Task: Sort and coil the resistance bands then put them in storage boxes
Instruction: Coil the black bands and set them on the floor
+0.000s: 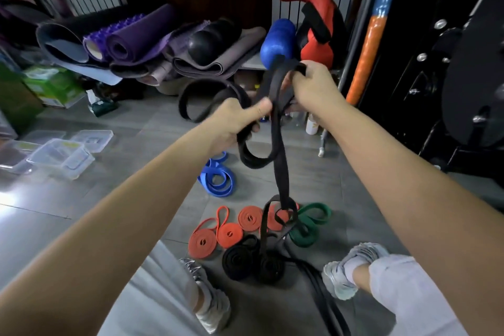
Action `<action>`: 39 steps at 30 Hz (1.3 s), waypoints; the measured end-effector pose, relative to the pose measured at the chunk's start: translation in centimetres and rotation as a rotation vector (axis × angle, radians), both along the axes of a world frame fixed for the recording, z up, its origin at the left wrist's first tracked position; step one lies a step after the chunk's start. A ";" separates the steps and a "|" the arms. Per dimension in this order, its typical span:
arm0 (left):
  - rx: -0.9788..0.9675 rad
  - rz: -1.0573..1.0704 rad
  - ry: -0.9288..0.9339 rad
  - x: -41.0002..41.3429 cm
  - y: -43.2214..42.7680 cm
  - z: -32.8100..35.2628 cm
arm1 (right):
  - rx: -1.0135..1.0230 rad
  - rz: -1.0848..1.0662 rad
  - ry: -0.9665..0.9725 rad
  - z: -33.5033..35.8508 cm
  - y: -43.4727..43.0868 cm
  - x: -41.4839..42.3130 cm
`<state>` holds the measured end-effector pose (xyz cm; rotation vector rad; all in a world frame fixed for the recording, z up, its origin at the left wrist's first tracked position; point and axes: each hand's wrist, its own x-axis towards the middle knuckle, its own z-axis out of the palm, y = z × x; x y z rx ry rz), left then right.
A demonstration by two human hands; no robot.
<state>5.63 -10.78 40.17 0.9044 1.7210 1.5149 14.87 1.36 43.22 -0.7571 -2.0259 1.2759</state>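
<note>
Both hands hold one long black resistance band (pixel 279 161) up in front of me. My right hand (pixel 313 87) grips its top fold; my left hand (pixel 237 123) grips it lower, with loops hanging on either side. The band's tail drops to the floor between my feet. Below lie several coiled orange bands (pixel 231 232), two coiled black bands (pixel 253 262), a loosely folded green band (pixel 308 226) and a loose blue band (pixel 218 177). Clear plastic storage boxes (pixel 61 157) sit on the floor at the left.
Rolled yoga mats (pixel 131 41), a blue foam roller (pixel 278 38) and a red bag (pixel 316 22) are piled against the back wall. A black weight machine (pixel 463 76) stands at the right. Green cartons (pixel 51 84) sit at the far left. My shoes flank the coils.
</note>
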 end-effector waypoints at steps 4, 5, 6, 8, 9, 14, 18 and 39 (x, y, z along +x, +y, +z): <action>-0.191 -0.070 0.194 2.2 0.8 -2.4 | 0.195 0.086 -0.141 0.6 -1.3 -0.2; -0.203 -0.036 0.199 2.4 1.0 -3.1 | 0.170 0.112 -0.136 0.4 -1.5 -0.2; -0.197 0.024 0.193 2.5 1.2 -3.7 | 0.129 0.142 -0.122 0.1 -1.8 0.0; -0.154 0.182 0.157 2.3 1.2 -4.5 | -0.024 0.273 -0.047 -0.5 -1.6 0.7; -0.131 0.235 0.131 2.1 1.2 -4.6 | -0.155 0.363 0.001 -1.0 -1.1 1.4; -0.097 0.221 0.104 0.9 0.6 -4.4 | -0.501 0.277 -0.031 -9.0 1.8 5.4; -0.026 0.291 -0.009 0.6 0.9 -3.6 | -0.480 0.057 -0.654 -20.7 -1.9 7.4; 0.043 0.348 -0.257 -1.6 0.4 -1.7 | -1.403 -0.357 0.274 -28.1 -5.9 -0.6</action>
